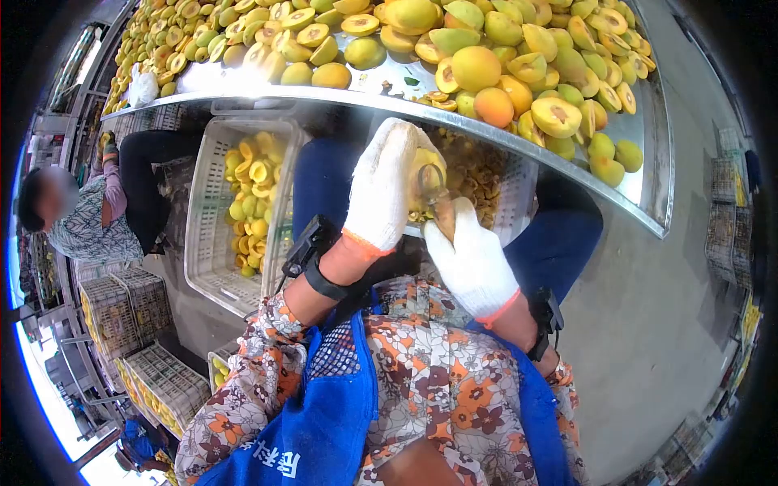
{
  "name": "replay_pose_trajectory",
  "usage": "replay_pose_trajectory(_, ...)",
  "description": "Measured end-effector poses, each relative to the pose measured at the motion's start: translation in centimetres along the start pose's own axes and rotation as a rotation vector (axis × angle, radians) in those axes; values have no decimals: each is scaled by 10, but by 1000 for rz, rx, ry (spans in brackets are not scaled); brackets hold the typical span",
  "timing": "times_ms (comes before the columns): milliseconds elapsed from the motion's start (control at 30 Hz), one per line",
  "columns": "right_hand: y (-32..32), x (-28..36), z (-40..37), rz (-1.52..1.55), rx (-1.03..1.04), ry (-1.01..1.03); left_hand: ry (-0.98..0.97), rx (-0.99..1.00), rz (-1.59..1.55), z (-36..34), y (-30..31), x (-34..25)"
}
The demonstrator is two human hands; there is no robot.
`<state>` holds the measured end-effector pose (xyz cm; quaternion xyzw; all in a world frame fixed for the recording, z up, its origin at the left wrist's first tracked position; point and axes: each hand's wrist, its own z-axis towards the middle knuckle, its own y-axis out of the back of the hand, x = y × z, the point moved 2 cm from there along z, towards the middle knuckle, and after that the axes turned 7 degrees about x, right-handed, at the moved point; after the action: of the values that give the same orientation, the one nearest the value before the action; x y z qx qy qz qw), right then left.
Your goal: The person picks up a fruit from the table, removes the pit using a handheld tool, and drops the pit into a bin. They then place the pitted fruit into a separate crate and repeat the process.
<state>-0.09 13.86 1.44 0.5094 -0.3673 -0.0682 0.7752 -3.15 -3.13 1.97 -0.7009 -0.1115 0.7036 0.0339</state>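
We see a yellow fruit (425, 168) just below the metal table's (652, 174) edge, and the gloved left hand (381, 190) curls its fingers closed around it. White characters on the blue apron (316, 437) are not readable for us. The gloved right hand (472, 261) grips a small tool (443, 217) against the fruit.

A co-worker (85, 215) sits beside a white crate (204, 271) of halved fruit (253, 193).

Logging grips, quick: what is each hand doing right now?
Left hand: closed, holding a fruit.
Right hand: closed, holding a tool against the fruit.
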Motion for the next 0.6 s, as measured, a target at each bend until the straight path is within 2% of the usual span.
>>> replay_pose_trajectory(67, -1, 2, -1, -54, 31, 47, -264, 46, 503, -2, 0, -9)
replay_pose_trajectory(100, -3, 2, -1, 105, 40, -37, -263, 47, 504, -2, -3, -12)
replay_pose_trajectory(133, -5, 2, -1, 267, 49, -123, -178, 37, 421, -2, -5, -13)
replay_pose_trajectory(167, -6, 5, 0, 270, 49, -125, -93, 29, 337, -3, -7, -15)
replay_pose_trajectory(200, -6, 4, 0, 418, 97, -270, -89, 31, 338, -1, -7, -17)
replay_pose_trajectory(233, -6, 4, 0, 565, 146, -414, 9, 78, 304, 2, -6, -17)
replay_pose_trajectory(267, -4, 5, 1, 568, 143, -416, 106, 126, 272, 5, -5, -17)
replay_pose_trajectory(333, -1, 4, 2, 842, 192, -560, 99, 165, 281, 7, -4, -15)
replay_pose_trajectory(367, 3, 3, 3, 845, 190, -562, 92, 204, 289, 7, -4, -13)
replay_pose_trajectory(433, 6, 1, 2, 1224, 302, -615, 123, 226, 290, 8, -5, -12)
replay_pose_trajectory(467, 9, -2, 0, 1226, 300, -616, 152, 247, 287, 8, -6, -11)
replay_pose_trajectory(500, 9, -4, -2, 1396, 364, -656, 153, 248, 287, 11, -1, -10)
replay_pose_trajectory(533, 8, -4, -4, 1567, 430, -694, 222, 339, 243, 18, 5, -8)
replay_pose_trajectory(567, 9, -4, -5, 1567, 429, -695, 290, 430, 198, 21, 8, -6)
replay_pose_trajectory(600, 9, -4, -5, 1516, 397, -705, 290, 430, 198, 19, 5, -4)
